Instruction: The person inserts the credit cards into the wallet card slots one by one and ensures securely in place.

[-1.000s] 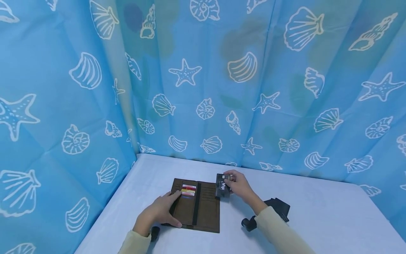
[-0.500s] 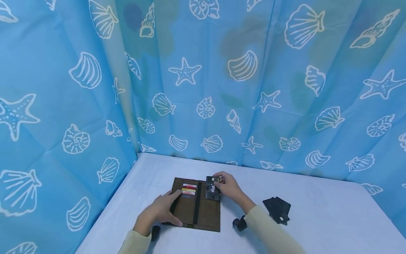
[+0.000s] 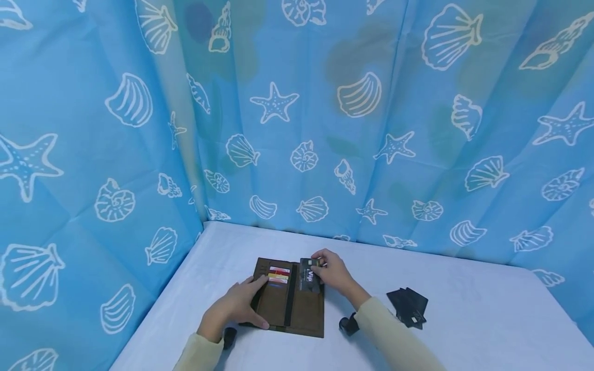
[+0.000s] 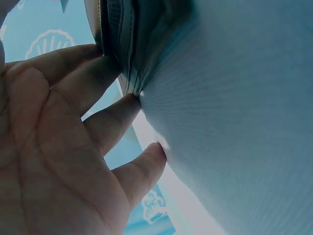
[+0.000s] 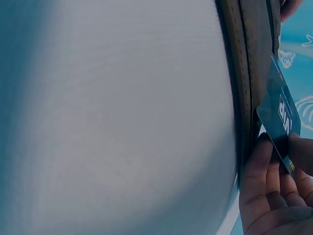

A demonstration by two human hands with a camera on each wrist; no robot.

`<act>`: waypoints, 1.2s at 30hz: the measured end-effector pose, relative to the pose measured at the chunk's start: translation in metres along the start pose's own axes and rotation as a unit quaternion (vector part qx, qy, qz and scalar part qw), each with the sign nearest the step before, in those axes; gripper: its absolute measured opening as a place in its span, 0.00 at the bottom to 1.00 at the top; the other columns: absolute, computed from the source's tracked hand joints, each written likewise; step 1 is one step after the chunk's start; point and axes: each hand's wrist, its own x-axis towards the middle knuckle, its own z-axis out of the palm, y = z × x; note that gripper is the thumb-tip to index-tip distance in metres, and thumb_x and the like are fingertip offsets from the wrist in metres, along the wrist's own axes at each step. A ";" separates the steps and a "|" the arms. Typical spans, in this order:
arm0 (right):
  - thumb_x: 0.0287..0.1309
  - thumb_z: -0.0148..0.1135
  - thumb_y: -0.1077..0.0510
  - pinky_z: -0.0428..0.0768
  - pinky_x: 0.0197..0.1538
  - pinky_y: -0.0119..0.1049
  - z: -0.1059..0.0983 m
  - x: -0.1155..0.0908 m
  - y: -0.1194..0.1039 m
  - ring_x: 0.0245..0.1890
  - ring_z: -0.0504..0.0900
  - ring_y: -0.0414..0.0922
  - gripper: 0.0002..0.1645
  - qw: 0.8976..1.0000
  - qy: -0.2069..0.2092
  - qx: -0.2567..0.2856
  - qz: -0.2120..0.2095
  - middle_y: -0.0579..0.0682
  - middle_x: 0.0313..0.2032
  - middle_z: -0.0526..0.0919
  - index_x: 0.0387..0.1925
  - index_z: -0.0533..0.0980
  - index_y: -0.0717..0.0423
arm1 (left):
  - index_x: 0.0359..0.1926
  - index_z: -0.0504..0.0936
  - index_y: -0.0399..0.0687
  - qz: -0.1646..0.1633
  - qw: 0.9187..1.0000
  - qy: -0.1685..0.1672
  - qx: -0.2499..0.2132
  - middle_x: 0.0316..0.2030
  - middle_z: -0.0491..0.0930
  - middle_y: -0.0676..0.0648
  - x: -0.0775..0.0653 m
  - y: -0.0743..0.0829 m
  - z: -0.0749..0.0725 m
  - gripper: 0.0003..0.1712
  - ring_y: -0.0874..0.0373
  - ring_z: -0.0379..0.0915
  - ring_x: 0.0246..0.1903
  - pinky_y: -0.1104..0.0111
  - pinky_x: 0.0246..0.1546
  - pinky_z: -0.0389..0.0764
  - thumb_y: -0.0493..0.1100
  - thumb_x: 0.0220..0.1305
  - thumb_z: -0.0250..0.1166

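A brown long wallet (image 3: 306,315) lies spread open on the white table, a dark strap running down its middle. Several colourful cards (image 3: 278,275) sit in the slots of its left half. Along the wallet's left side rests my left hand (image 3: 240,303), fingers spread and fairly straight, thumb at the lower edge; the left wrist view shows the fingertips against the layered edge (image 4: 128,49). My right hand (image 3: 333,272) pinches a black card (image 3: 305,281) marked "Vip" between thumb and fingers. That card overlaps the upper right half of the wallet, tilted in the right wrist view, its corner close to the leather.
Several black cards (image 3: 409,306) lie in a loose fanned pile to the right of the wallet. A dark round wrist device (image 3: 348,324) shows beside the right sleeve, another (image 3: 229,337) by the left. Blue shell-print curtains (image 3: 278,129) stand behind and at the left.
My right hand has carried the black card leftward from beside the wallet to over its right half. The pile of black cards came into fuller view. My left hand stayed on the wallet.
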 end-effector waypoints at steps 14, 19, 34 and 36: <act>0.59 0.68 0.60 0.78 0.31 0.34 -0.003 -0.002 0.007 0.30 0.75 0.43 0.13 0.998 -0.030 -0.049 -0.011 0.50 0.33 0.77 0.46 0.79 0.56 | 0.74 0.62 0.53 -0.001 1.000 0.003 0.002 0.73 0.62 0.40 0.000 -0.001 0.001 0.62 0.30 0.51 0.72 0.31 0.66 0.58 0.55 0.37 0.84; 0.58 0.68 0.61 0.76 0.32 0.33 -0.006 -0.001 0.011 0.32 0.75 0.44 0.15 0.997 -0.049 -0.055 -0.015 0.49 0.33 0.78 0.48 0.80 0.52 | 0.74 0.62 0.54 -0.007 1.000 0.003 -0.003 0.73 0.61 0.40 -0.001 -0.002 0.001 0.63 0.29 0.50 0.72 0.32 0.66 0.58 0.54 0.37 0.84; 0.55 0.70 0.65 0.74 0.33 0.34 -0.012 -0.001 0.011 0.31 0.74 0.45 0.17 0.993 -0.092 -0.065 -0.028 0.48 0.31 0.76 0.47 0.81 0.51 | 0.74 0.62 0.54 -0.005 1.000 0.003 0.001 0.73 0.62 0.40 0.000 0.000 0.001 0.62 0.31 0.51 0.72 0.32 0.67 0.57 0.54 0.37 0.84; 0.54 0.70 0.65 0.74 0.34 0.35 -0.013 -0.001 0.010 0.32 0.73 0.44 0.17 0.992 -0.102 -0.069 -0.034 0.48 0.31 0.76 0.47 0.81 0.51 | 0.74 0.62 0.54 -0.007 1.000 0.004 0.001 0.73 0.62 0.40 0.000 0.000 0.001 0.62 0.29 0.51 0.72 0.31 0.66 0.58 0.54 0.37 0.84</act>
